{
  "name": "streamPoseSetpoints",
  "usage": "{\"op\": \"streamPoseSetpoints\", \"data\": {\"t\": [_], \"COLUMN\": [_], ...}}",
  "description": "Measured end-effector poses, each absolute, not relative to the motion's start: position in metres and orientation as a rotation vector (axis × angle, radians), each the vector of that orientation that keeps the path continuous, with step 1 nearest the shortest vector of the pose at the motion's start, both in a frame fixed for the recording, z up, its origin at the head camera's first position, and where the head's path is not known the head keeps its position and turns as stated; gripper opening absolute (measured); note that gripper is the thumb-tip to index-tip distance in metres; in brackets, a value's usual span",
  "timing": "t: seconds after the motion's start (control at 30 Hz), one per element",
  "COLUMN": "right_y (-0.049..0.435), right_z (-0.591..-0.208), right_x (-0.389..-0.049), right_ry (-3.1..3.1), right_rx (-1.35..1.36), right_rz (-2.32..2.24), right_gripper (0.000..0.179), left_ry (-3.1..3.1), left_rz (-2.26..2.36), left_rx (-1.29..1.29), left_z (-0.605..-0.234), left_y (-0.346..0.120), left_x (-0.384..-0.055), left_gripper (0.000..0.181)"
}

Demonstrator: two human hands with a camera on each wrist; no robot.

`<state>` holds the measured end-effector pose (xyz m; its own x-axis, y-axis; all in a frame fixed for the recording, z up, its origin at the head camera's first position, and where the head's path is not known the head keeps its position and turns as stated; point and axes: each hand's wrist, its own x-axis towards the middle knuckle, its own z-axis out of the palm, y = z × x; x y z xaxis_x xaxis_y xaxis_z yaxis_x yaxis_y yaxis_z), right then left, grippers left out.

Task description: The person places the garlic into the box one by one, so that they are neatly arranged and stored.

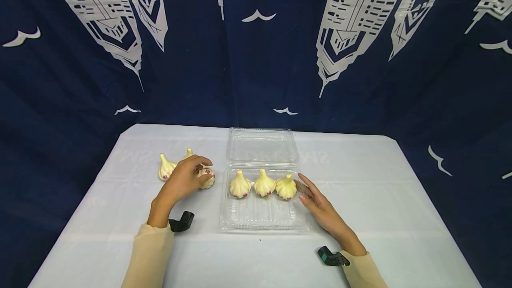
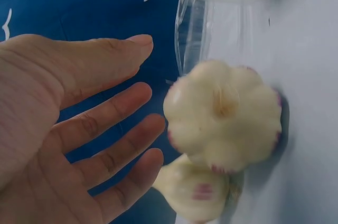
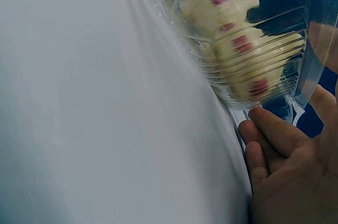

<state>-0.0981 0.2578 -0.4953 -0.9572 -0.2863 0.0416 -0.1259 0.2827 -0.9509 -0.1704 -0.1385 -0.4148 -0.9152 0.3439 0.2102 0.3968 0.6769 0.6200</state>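
A garlic bulb (image 1: 208, 181) lies on the table just under my left hand (image 1: 185, 179), whose thumb and fingers spread around it. In the left wrist view the fingertips come close to that bulb (image 2: 224, 115) without curling round it. Inside an open clear plastic clamshell box (image 1: 262, 219), three garlic bulbs (image 1: 264, 184) stand in a row along the back half, stems up. My right hand (image 1: 322, 208) is at the box's right side, fingers extended; the right wrist view shows its fingertips (image 3: 261, 115) right at the ribbed wall (image 3: 285, 71).
Two more garlic bulbs (image 1: 165, 168) lie behind and left of my left hand, one partly hidden by it. The box's lid (image 1: 262, 146) lies folded back toward the table's far edge. A white cloth covers the table (image 1: 380, 199), with a dark blue printed curtain (image 1: 256, 66) behind.
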Motion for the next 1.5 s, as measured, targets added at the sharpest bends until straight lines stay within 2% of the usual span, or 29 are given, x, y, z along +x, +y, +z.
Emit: {"op": "streamPoseSetpoints", "data": {"t": [0.57,0.83,1.07,1.5], "right_y": [0.258,0.258,0.258,0.259], "right_z": [-0.498,-0.497,-0.497,-0.499], "right_x": [-0.099,-0.099,-0.098,-0.098], "right_ry": [2.414,2.415,2.413,2.423], "right_rx": [-0.398,-0.424,-0.395,-0.397], "right_rz": [-1.753,-1.758,-1.752,-1.747], "right_gripper": [0.062,0.061,0.062,0.061], "left_ry": [-2.806,-2.867,-2.854,-2.825], "left_rz": [-1.091,-1.066,-1.078,-1.176], "left_rx": [-0.592,-0.521,-0.582,-0.538], "left_z": [-0.440,-0.444,-0.450,-0.455], "left_y": [-0.148,-0.141,-0.134,-0.134], "left_x": [-0.181,-0.181,-0.181,-0.177], "left_gripper": [0.031,0.032,0.034,0.040]}}
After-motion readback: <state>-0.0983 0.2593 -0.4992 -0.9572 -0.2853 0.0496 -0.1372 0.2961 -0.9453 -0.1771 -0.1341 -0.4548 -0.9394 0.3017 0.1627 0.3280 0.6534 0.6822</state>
